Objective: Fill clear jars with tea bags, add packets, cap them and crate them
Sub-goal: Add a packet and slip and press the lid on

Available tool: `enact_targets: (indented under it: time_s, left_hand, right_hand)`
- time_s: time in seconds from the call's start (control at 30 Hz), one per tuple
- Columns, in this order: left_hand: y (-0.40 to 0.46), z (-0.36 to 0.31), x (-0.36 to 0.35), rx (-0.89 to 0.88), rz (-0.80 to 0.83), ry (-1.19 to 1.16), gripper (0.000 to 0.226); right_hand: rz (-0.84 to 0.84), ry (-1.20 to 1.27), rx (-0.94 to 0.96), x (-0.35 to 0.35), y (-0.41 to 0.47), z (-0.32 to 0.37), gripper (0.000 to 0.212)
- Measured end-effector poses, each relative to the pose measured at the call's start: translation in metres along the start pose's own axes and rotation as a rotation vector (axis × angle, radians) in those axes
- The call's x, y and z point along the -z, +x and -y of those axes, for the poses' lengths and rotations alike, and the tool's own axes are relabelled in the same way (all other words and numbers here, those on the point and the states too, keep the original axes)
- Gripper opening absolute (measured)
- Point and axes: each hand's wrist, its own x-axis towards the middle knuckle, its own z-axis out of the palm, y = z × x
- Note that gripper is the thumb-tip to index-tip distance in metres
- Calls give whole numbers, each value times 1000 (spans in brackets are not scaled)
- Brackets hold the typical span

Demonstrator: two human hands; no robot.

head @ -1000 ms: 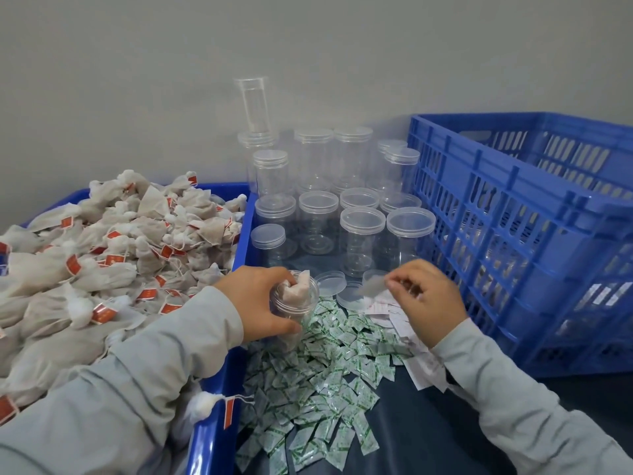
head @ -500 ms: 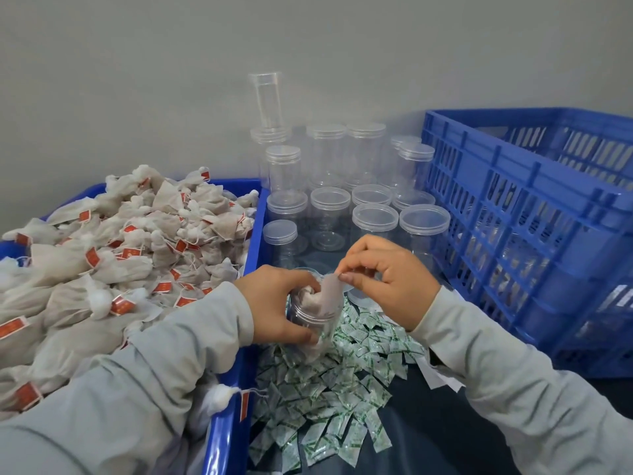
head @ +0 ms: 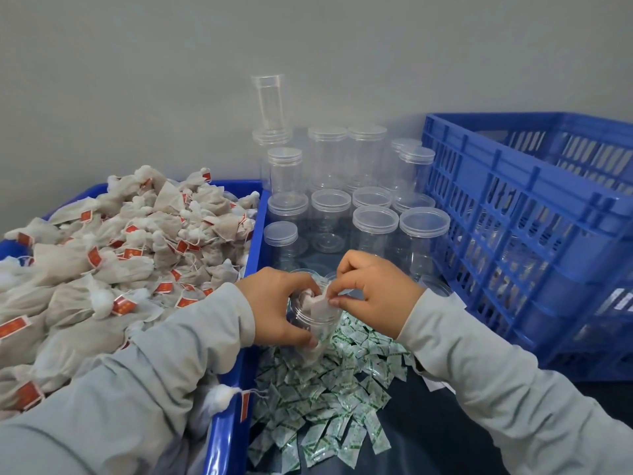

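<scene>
My left hand [head: 277,305] grips an open clear jar [head: 317,320] that stands on the pile of green-and-white packets [head: 329,399]. Beige tea bags fill the jar up to its mouth. My right hand [head: 373,291] pinches a white packet [head: 320,307] at the jar's rim, partly inside the mouth. A blue tray [head: 251,241] heaped with tea bags [head: 113,269] bearing red tags lies to the left.
Several empty capped clear jars [head: 375,221] stand behind my hands, some stacked. A loose lid [head: 436,287] lies near my right wrist. A large blue slatted crate [head: 534,241] fills the right side. A grey wall is behind.
My right hand came from the table at the right over to the jar with the white packet and now pushes it into the jar's mouth. My left hand kept its hold.
</scene>
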Motion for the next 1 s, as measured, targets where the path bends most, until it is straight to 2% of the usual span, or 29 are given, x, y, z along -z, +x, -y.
enact_targets:
  time_s: [0.33,0.5,0.63,0.73,0.83,0.93,1.0]
  left_hand:
    - [0,4,-2,-19,-45,-56,48]
    - [-2,-1,-3,-101,-45,-94,53]
    - [-6,-11,-4,-180,-108,-260,71]
    - [-7,-7,-6,-196,-232,-453,86]
    - [-5,10,-5,-92,-303,-650,74]
    - [-6,17,-6,12,-312,-717,72]
    - [-1,16,-6,56,-302,-722,70]
  right_hand:
    - [-45,-130,191,6,-18,5,15]
    - [142,-198,80,10,-11,6,29]
    - [190,-288,155,35,-15,14,26]
    - [70,-310,288,75,-28,24,15]
    - [-172,-340,377,128,-47,31,12]
    - [-352,-444,368,192,-63,33,19]
    - [-392,-563,284,237,-73,31,22]
